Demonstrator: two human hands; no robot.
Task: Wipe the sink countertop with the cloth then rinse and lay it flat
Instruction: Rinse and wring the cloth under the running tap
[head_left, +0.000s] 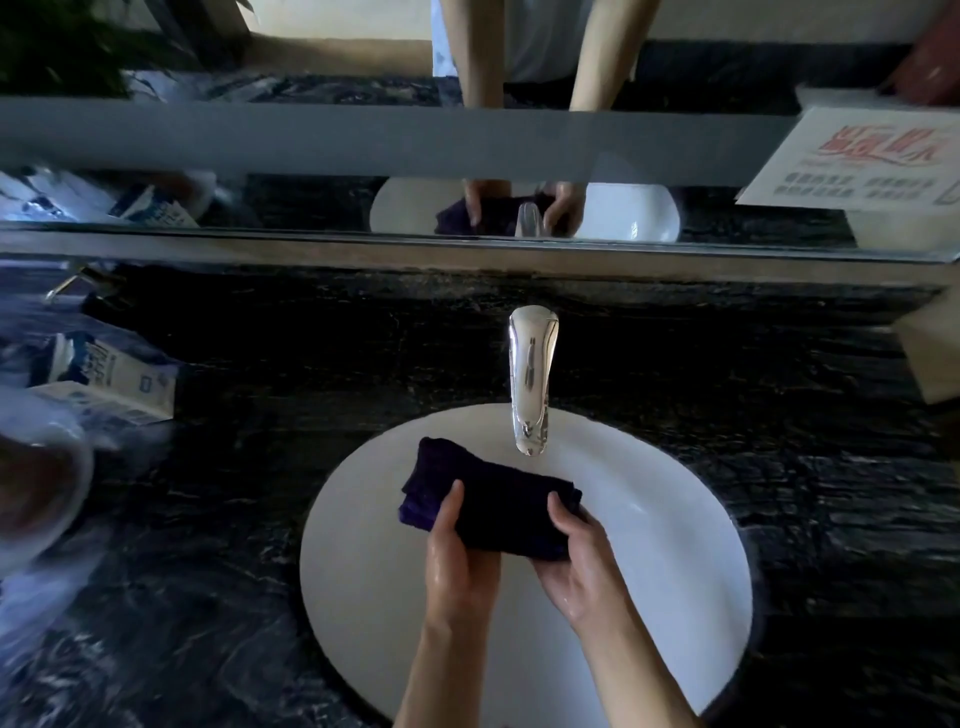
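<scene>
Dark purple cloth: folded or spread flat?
Folded: the dark purple cloth is a thick bundle held by both hands over the white sink basin.

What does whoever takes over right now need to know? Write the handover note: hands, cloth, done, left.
Left hand and right hand: both grip the folded dark cloth, thumbs on top.
Cloth: held over the white sink, just below the faucet spout. No water stream is visible.
Done: cannot tell whether the black countertop was wiped; the hands look wet.
Left: finish rinsing, then lay the cloth flat.
</scene>
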